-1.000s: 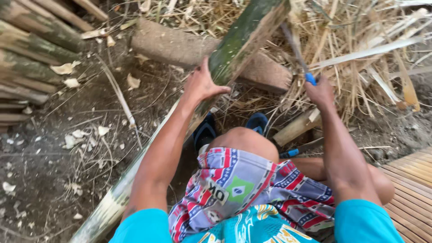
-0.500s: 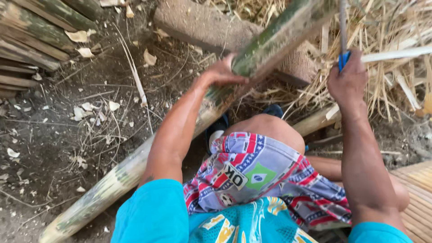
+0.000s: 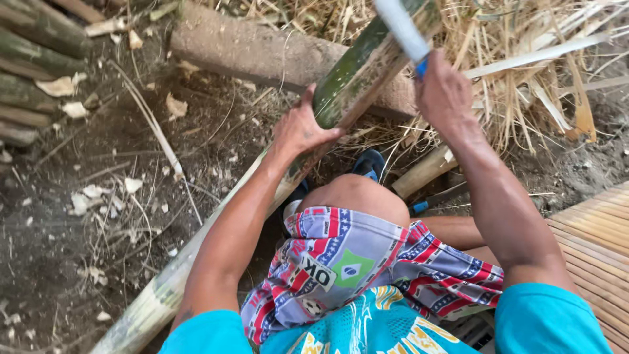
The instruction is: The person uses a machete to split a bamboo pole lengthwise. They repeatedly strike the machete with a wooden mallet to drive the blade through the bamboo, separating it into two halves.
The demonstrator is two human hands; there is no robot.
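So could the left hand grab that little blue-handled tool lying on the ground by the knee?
Probably not right away. The left hand is gripping the bamboo pole, and the blue-handled tool lies on the far side of the raised knee, beneath the right forearm.

Right hand (image 3: 445, 92) swung the blade (image 3: 403, 29) onto bamboo (image 3: 354, 78).

Bare dirt ground (image 3: 59, 262), daylight
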